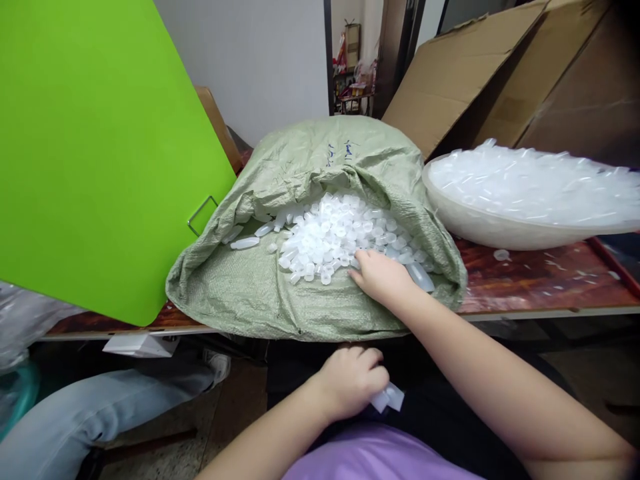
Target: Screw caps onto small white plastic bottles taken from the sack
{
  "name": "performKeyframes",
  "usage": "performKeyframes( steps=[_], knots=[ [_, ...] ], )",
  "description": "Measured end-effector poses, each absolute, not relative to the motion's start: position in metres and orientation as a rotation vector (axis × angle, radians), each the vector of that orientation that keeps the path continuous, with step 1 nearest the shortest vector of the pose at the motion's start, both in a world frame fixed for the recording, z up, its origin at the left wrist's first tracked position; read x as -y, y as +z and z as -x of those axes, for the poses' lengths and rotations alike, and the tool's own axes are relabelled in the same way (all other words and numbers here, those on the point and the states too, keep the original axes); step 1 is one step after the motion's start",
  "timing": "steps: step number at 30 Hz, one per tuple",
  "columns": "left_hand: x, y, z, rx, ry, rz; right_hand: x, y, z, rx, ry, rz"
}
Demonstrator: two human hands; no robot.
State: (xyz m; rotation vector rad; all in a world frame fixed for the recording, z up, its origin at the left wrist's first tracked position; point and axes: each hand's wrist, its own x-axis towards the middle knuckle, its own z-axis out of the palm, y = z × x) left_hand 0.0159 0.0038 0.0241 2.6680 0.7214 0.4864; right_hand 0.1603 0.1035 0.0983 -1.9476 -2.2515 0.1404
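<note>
A green woven sack (250,287) lies on the table with its mouth facing me. Inside its mouth is a heap of small white plastic caps (327,230), with several longer translucent plastic bottles (245,243) at the sides. My right hand (383,277) is at the near edge of the heap, its thumb and fingertips closing around a small white cap. Below the sack's front edge, my left hand (354,381) is closed around translucent plastic pieces (389,398) that stick out beside the thumb. The palm side of my left hand is hidden.
On the right, a white bowl (490,223) heaped with clear plastic pieces stands on the table (530,287). Cardboard (460,73) leans behind it. A bright green board (100,153) rises at left. Another person's leg (100,407) in jeans is at lower left, near a teal tub (23,400).
</note>
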Motion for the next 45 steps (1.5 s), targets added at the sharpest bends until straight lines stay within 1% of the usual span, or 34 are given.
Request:
performKeyframes(
  steps=[6, 9, 11, 18, 21, 25, 28, 31, 33, 36, 40, 45],
  knots=[
    [-0.019, 0.005, -0.015, -0.981, 0.496, -2.539, -0.109, 0.089, -0.157, 2.256, 0.091, 1.966],
    [-0.016, 0.011, -0.015, -1.009, 0.321, -2.403, -0.112, 0.087, -0.158, 2.286, 0.092, 1.927],
    [-0.010, 0.024, -0.013, -0.988, 0.288, -2.220, -0.112, 0.085, -0.160, 2.324, 0.124, 1.875],
    [0.002, 0.082, 0.010, -0.791, 0.653, -1.354, -0.089, 0.076, -0.187, 2.517, 0.296, 1.559],
    [-0.004, 0.091, 0.013, -0.738, 0.864, -0.973, -0.082, 0.071, -0.196, 2.516, 0.307, 1.507],
    [-0.013, 0.092, 0.010, -0.781, 1.003, -0.740, -0.076, 0.074, -0.198, 2.441, 0.267, 1.511],
    [-0.016, 0.092, 0.008, -0.846, 1.082, -0.623, -0.057, 0.084, -0.192, 2.234, 0.320, 1.347],
    [-0.016, 0.093, 0.006, -0.853, 1.137, -0.548, -0.028, 0.092, -0.181, 2.001, 0.416, 0.965],
    [-0.016, 0.095, 0.004, -0.834, 1.153, -0.518, -0.013, 0.092, -0.172, 1.975, 0.367, 0.777],
    [-0.016, 0.095, 0.001, -0.806, 1.146, -0.462, -0.006, 0.086, -0.164, 1.974, 0.239, 0.680],
    [-0.016, 0.090, 0.004, -0.833, 1.020, -0.530, -0.010, 0.080, -0.169, 2.009, 0.224, 0.673],
    [-0.019, 0.081, 0.015, -0.811, 0.862, -0.620, -0.007, 0.097, -0.183, 2.353, 0.007, 0.447]
  ],
)
